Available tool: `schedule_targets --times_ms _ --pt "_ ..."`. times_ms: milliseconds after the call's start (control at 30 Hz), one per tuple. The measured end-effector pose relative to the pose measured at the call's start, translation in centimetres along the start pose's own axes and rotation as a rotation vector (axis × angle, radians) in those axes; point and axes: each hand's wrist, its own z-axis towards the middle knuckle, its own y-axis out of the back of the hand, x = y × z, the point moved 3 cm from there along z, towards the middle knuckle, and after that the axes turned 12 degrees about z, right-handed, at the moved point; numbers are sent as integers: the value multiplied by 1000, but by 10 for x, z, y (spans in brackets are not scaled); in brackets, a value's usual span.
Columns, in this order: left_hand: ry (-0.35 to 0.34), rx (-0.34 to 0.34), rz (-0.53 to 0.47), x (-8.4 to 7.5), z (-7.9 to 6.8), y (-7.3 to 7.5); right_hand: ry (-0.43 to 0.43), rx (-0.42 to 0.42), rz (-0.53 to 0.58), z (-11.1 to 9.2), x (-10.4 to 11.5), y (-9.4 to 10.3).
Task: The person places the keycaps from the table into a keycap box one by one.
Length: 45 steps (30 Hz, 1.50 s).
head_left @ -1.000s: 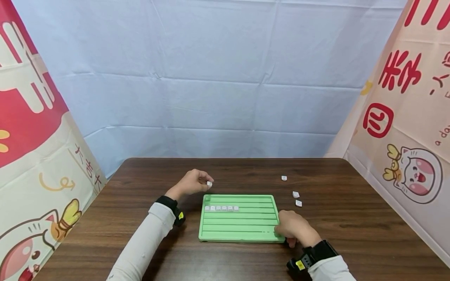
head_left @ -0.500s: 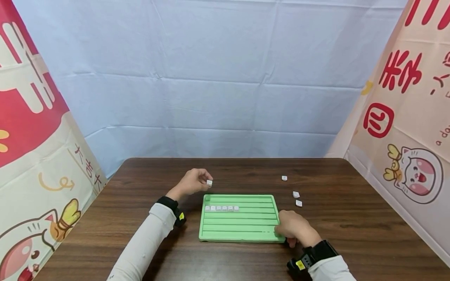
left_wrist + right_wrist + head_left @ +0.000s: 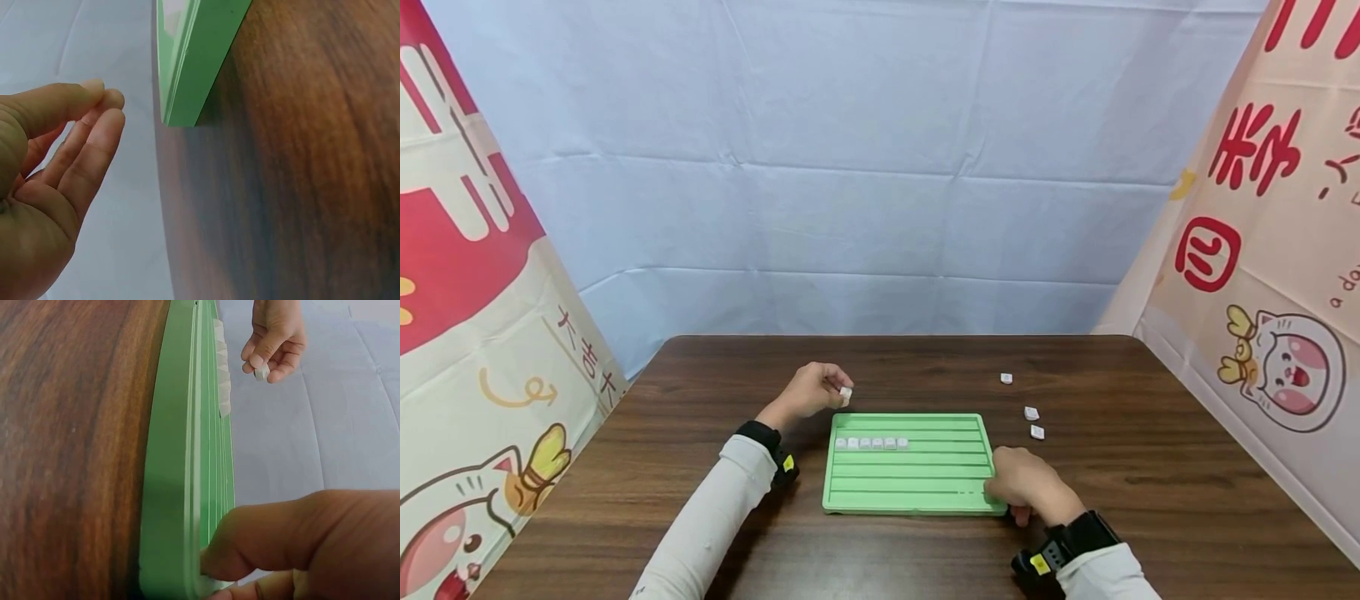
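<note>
A small white keycap [image 3: 846, 393] is pinched between the thumb and fingertips of my left hand [image 3: 807, 392], just beyond the far left corner of the green ridged tray [image 3: 910, 485]. In the right wrist view the same keycap [image 3: 261, 374] shows at the fingertips; in the left wrist view the fingers hide it. Several white keycaps [image 3: 871, 444] sit side by side in one row at the tray's left. My right hand [image 3: 1032, 485] grips the tray's near right corner, thumb pressed on the surface and other fingers at its outer side, partly hidden.
On the dark wooden table [image 3: 1150, 467], to the right of the tray, lie two loose keycaps close together, one of them a white keycap [image 3: 1037, 432]. Another keycap [image 3: 1006, 378] lies farther back. Cloth hangings [image 3: 880, 167] surround the table's back and sides.
The keycap has turned slightly in my left fingertips, and that hand stays almost in place. My right hand and the tray hold their position; the head view shifts a little.
</note>
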Motion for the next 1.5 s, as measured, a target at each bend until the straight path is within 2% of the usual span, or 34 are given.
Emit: schedule_targets --times_ms 500,933,1267,1500 --pt "-14 -9 3 -1 1 -3 -11 -5 -3 0 0 0" --pt "-51 -16 0 -5 0 -3 17 -12 -8 -1 -2 -1" --pt "-12 -11 10 -4 0 -5 14 -6 -15 -1 -2 0" --pt "-17 10 42 -8 0 -9 7 -2 -17 -1 -1 -1"
